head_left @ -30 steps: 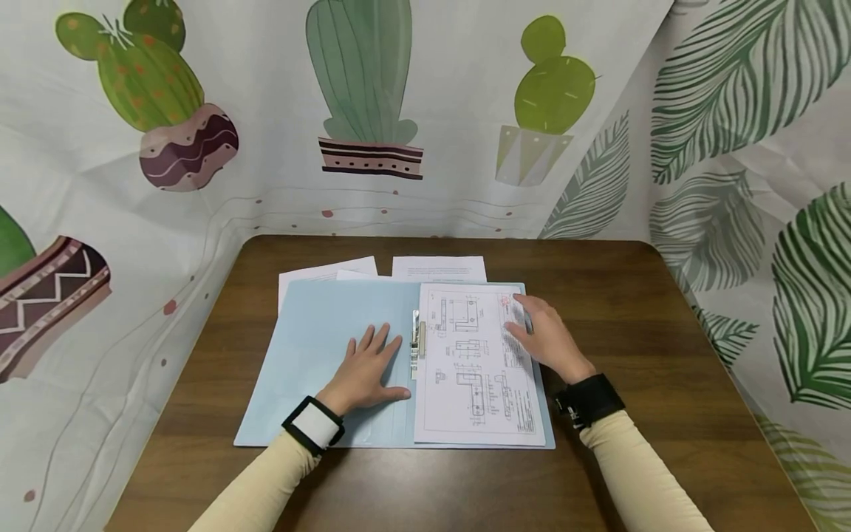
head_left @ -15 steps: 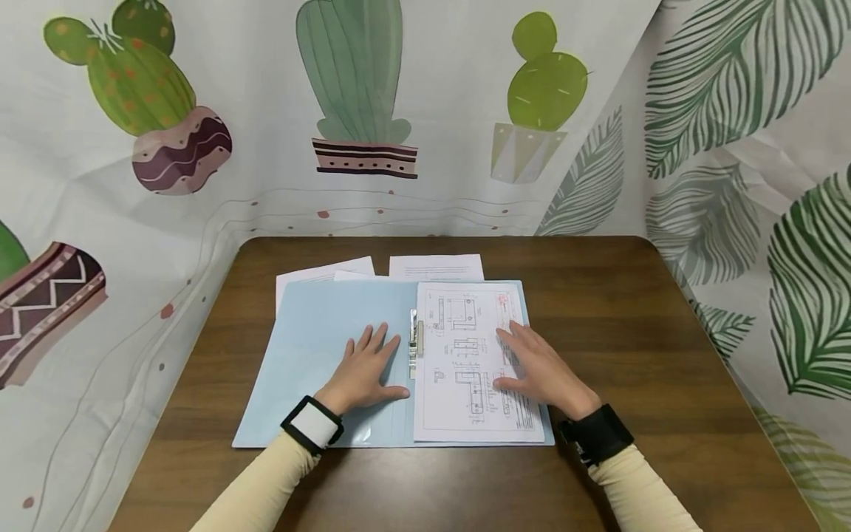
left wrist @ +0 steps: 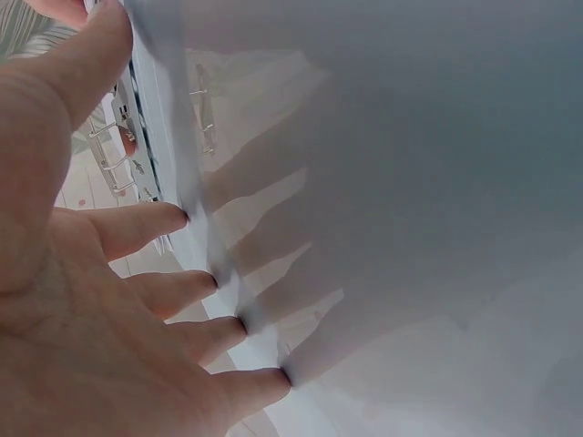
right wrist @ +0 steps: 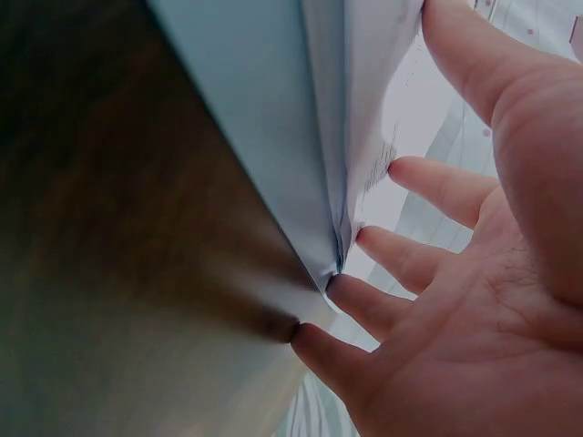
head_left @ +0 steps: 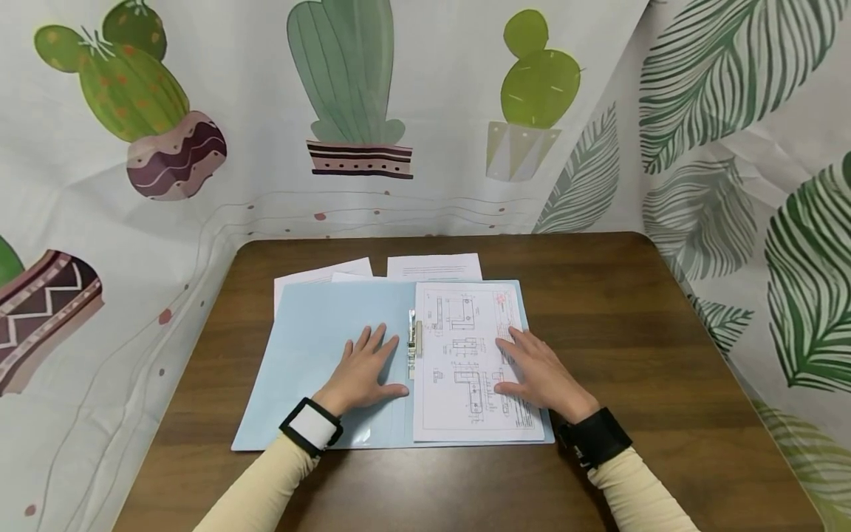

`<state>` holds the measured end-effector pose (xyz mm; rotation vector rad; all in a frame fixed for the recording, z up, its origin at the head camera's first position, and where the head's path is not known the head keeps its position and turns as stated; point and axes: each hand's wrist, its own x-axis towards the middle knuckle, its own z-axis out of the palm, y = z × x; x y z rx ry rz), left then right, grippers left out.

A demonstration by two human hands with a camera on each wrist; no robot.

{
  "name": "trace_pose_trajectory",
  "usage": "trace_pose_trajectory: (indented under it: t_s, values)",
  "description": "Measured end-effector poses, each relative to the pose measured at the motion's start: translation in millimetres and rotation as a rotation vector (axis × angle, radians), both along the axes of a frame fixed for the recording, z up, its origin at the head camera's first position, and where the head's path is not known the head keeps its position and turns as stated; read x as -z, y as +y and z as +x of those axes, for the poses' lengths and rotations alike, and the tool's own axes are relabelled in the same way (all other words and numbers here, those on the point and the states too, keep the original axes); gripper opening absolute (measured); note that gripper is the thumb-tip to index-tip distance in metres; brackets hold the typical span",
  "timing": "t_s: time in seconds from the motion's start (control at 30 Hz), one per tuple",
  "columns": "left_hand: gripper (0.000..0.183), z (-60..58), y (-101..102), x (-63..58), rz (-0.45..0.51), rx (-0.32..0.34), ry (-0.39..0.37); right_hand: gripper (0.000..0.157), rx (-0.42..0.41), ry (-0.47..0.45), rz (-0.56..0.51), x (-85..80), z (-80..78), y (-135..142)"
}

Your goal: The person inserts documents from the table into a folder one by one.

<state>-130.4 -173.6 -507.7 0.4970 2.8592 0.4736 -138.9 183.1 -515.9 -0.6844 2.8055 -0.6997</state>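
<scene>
A light blue folder (head_left: 299, 318) lies spread flat on the table, its metal clip (head_left: 415, 336) at the spine. On its right side sits a stack of paper with a technical drawing (head_left: 442, 414) on top. My left hand (head_left: 359, 375) rests on the bare inner left cover, fingers spread; in the left wrist view the fingertips (left wrist: 214, 280) touch the glossy blue surface. Over the right edge of the drawing lies my right hand (head_left: 541, 372), fingers spread. The right wrist view shows its fingertips (right wrist: 393, 167) along the edge of the paper, with the little finger down at the tabletop.
White printed sheets (head_left: 435, 266) stick out from behind the folder's top edge, another sheet (head_left: 319, 272) further left. The dark wooden table (head_left: 618, 310) ends at a cloth backdrop (head_left: 452, 162) printed with cacti and leaves.
My right hand has come down from the drawing's upper right corner toward its middle right edge and spread its fingers. The left hand stays in place on the cover.
</scene>
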Motion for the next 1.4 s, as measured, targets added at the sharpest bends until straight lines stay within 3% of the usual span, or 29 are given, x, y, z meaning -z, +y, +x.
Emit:
trace_pose_trajectory:
  t_s: [0.27,0.5,0.83,0.97,1.17,1.4]
  values:
    - [0.082,-0.7,0.5,0.6,0.020,-0.005,0.044,0.085,0.003,0.018,0.029,-0.3,0.2,-1.0]
    - [0.074,-8.9,0.1,-18.9,0.021,-0.012,0.049,0.085,0.014,0.028,0.041,0.7,0.9,0.1]
    - [0.062,-51.1,-30.9,-63.4,0.061,-0.099,0.232,0.085,0.007,0.046,0.036,1.1,2.6,2.7]
    - [0.056,-75.5,-48.2,-71.8,0.072,-0.162,0.284,0.085,0.014,0.037,0.034,-0.2,2.5,2.2]
    - [0.049,-108.4,-75.9,-67.0,0.047,-0.265,0.274,0.084,0.016,0.020,0.047,0.2,1.1,2.2]
    - [0.036,-136.9,-110.6,-43.3,0.000,-0.378,0.310,0.084,0.018,0.025,0.048,1.1,1.4,0.8]
